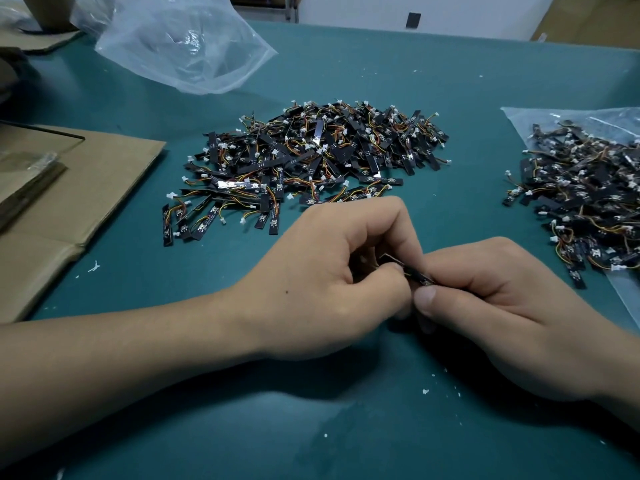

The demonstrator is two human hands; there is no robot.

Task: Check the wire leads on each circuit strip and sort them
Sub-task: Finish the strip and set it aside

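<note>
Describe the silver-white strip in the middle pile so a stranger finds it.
Find the central pile of black circuit strips with coloured wires on the teal table mat. Near its front-left edge one strip gleams silver-white; its neighbours are dull black.

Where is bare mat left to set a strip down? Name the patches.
Bare mat lies between the middle pile and the right pile, beyond the middle pile right of the clear bag, and nearside of the left hand and right hand pinching a circuit strip. Crowded: both piles, and the cardboard.
</note>
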